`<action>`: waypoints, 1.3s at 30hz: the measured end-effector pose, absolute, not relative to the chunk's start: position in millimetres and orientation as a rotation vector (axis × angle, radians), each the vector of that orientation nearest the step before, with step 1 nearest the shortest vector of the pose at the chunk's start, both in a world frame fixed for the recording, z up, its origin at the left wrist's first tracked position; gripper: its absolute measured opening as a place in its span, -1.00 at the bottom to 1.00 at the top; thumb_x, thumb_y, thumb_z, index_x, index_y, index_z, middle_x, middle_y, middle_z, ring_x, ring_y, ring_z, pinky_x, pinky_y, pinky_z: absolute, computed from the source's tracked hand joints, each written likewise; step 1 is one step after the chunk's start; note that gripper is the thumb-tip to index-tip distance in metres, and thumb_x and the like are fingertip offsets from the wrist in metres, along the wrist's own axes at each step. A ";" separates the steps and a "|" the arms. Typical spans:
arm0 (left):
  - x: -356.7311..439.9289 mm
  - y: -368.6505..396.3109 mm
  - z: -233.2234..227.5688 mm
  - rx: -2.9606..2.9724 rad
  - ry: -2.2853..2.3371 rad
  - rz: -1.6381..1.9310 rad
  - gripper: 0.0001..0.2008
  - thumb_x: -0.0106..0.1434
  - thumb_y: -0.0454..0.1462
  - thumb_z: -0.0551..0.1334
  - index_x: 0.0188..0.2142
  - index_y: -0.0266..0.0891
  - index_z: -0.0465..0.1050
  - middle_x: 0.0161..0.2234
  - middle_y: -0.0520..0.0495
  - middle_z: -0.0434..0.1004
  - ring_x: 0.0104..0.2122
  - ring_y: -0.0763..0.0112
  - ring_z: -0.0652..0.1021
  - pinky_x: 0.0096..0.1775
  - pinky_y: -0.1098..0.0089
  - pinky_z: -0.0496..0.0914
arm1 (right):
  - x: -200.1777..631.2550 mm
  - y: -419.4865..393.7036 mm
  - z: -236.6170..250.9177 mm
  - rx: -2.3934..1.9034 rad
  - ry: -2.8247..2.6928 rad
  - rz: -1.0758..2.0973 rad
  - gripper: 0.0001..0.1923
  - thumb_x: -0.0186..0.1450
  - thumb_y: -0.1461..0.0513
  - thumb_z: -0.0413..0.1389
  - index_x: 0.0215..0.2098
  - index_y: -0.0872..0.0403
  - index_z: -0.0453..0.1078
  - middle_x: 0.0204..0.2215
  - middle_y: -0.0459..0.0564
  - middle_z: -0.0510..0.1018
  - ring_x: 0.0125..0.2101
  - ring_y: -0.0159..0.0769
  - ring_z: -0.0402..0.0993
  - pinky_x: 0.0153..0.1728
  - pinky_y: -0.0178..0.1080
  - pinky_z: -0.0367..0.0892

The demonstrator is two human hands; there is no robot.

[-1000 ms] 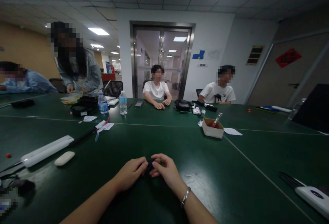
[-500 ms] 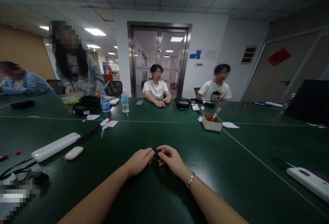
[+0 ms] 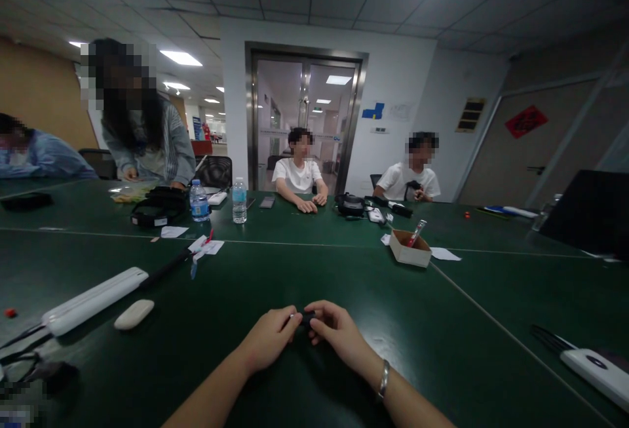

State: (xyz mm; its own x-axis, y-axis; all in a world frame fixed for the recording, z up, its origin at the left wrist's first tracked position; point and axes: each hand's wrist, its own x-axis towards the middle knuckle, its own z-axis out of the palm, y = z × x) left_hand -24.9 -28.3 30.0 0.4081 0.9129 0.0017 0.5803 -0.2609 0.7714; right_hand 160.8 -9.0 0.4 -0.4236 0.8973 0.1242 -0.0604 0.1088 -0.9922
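The small black object (image 3: 308,318) is still pinched by the fingers of 2 hands: left hand (image 3: 270,337) and right hand (image 3: 340,335) — over the tabletop (image 3: 221,297). No release is shown since earlier — handling is judged ongoing.

The object (image 3: 308,319) sits between the left hand (image 3: 272,339) and the right hand (image 3: 339,336), over the table (image 3: 265,271). The case (image 3: 134,315) lies left of the left hand; the device (image 3: 95,300) lies left of the case. The box (image 3: 410,257) stands beyond the hands to the right, with 1 tool (image 3: 417,232) inside and paper (image 3: 445,254) at its right. 2 bottles (image 3: 239,202) stand farther back, to the left. 1 person (image 3: 297,175) sits between the table and the door (image 3: 305,110).
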 end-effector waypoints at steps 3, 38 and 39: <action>-24.6 -27.5 27.2 1.977 1.258 0.622 -0.53 0.26 0.03 -0.19 -0.40 -0.23 0.28 -0.49 0.04 0.33 -0.47 0.45 0.37 -0.41 0.44 0.16 | 160.3 -7.6 1.6 -0.838 -1.541 1.462 -0.64 0.10 0.12 0.21 -0.19 0.13 0.36 -0.44 -0.08 0.39 -0.48 -0.38 0.41 -0.47 -0.31 0.37; -26.7 -11.0 9.0 1.988 1.191 0.735 -0.53 0.24 0.02 -0.13 -0.44 -0.26 0.32 -0.51 0.02 0.36 -0.47 0.45 0.38 -0.36 0.44 0.23 | 166.8 2.2 3.7 -0.847 -1.452 1.555 -0.57 -0.09 0.26 0.31 -0.25 0.16 0.36 -0.24 0.01 0.42 -0.47 -0.40 0.49 -0.44 -0.35 0.44; -26.8 -10.1 7.8 1.983 1.186 0.738 -0.53 0.24 0.02 -0.14 -0.43 -0.26 0.33 -0.50 0.01 0.36 -0.47 0.45 0.38 -0.36 0.45 0.23 | 167.0 2.3 3.3 -0.850 -1.453 1.549 -0.57 -0.09 0.26 0.31 -0.25 0.15 0.35 -0.24 0.01 0.42 -0.47 -0.40 0.49 -0.44 -0.35 0.44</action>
State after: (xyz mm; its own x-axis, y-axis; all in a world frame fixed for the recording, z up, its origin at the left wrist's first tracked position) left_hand -26.8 -10.1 7.8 0.4183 0.9009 0.1155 0.5014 -0.3351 0.7977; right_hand 167.0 2.3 3.3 -0.4278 0.9017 0.0624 -0.1199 0.0119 -0.9927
